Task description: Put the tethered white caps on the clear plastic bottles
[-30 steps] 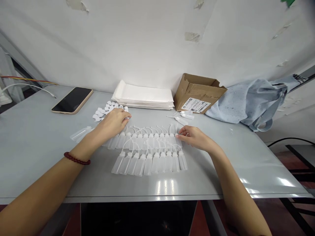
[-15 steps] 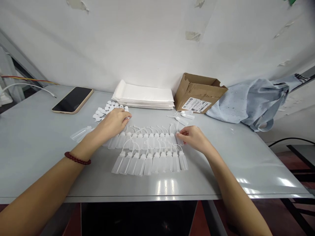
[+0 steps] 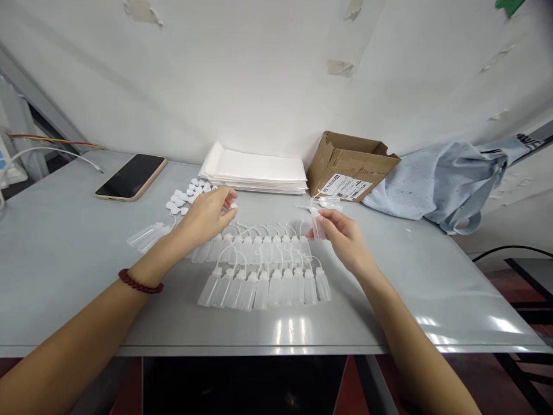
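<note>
My right hand (image 3: 343,233) grips a small translucent squeeze bottle (image 3: 318,226), held upright above the right end of the back row. Between the fingertips of my left hand (image 3: 209,213) is a small white cap (image 3: 234,206). A group of loose white caps (image 3: 179,199) lies behind that hand, near the wall. Two rows of similar bottles lie on the table between my hands: a back row (image 3: 263,249) and a front row (image 3: 261,290), each bottle with a thin white strap or tube at its neck.
Several bottles lie at the left (image 3: 147,236) and by the box (image 3: 330,203). A phone (image 3: 132,177), a stack of white envelopes (image 3: 259,167), an open cardboard box (image 3: 349,167) and a light blue cloth bag (image 3: 427,178) line the back of the grey table (image 3: 78,276).
My right hand has lifted a bottle from the right end of the back row. My left hand has risen from the caps, a white cap now showing in its fingers.
</note>
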`<state>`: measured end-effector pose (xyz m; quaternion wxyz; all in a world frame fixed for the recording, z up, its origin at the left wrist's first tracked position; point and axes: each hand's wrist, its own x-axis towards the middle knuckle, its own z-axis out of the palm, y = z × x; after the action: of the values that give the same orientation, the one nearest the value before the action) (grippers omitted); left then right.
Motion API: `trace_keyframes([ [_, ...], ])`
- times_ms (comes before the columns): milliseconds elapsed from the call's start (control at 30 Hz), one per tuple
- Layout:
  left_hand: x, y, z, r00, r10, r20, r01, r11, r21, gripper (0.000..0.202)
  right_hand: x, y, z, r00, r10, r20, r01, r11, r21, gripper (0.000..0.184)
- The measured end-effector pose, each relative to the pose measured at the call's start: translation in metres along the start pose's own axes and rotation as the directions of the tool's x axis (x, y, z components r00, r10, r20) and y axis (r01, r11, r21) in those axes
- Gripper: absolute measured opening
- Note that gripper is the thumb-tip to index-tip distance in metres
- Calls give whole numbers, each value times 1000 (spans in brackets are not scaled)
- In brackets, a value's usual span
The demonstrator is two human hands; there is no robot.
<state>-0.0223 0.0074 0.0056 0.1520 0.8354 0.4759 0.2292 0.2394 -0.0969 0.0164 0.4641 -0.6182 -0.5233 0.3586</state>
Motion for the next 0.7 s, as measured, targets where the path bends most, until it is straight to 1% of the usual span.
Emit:
trace_keyframes([
  [33, -3, 9, -3, 999, -33, 20, 36, 982, -185, 25, -3, -2, 3, 999, 3, 35, -4, 1000, 25, 23],
  [67, -6, 18, -5, 997, -49, 58, 67, 931, -358, 28, -5, -4, 6, 998, -1, 70, -2, 999, 42, 23],
  [100, -10, 27, -7, 992, -53, 112, 101, 867, -487, 30, -8, -5, 10, 995, -11, 100, 6, 999, 53, 22],
  [133, -14, 36, -8, 984, -41, 173, 134, 812, -569, 30, -11, -6, 13, 992, -28, 125, 21, 998, 57, 22],
  [167, -18, 43, -8, 978, -19, 207, 147, 765, -627, 28, -14, -7, 17, 989, -49, 143, 42, 998, 55, 22],
  [233, -24, 55, -7, 975, 33, 218, 136, 686, -714, 25, -19, -7, 24, 982, -100, 161, 98, 995, 18, 23],
  [333, -30, 62, -1, 976, 81, 203, 113, 610, -785, 23, -26, -6, 32, 965, -197, 171, 215, 972, -95, 22],
  [400, -33, 64, 2, 978, 83, 191, 106, 594, -798, 22, -29, -4, 36, 948, -257, 186, 285, 948, -142, 20],
  [467, -35, 66, 4, 983, 65, 171, 99, 597, -796, 20, -30, -3, 39, 932, -305, 196, 338, 926, -168, 18],
  [567, -37, 67, 5, 991, 33, 132, 82, 625, -776, 18, -31, 0, 41, 902, -392, 181, 425, 878, -219, 16],
  [700, -38, 66, 7, 993, 34, 115, 66, 645, -762, 18, -30, 3, 42, 853, -491, 175, 522, 801, -293, 17],
])
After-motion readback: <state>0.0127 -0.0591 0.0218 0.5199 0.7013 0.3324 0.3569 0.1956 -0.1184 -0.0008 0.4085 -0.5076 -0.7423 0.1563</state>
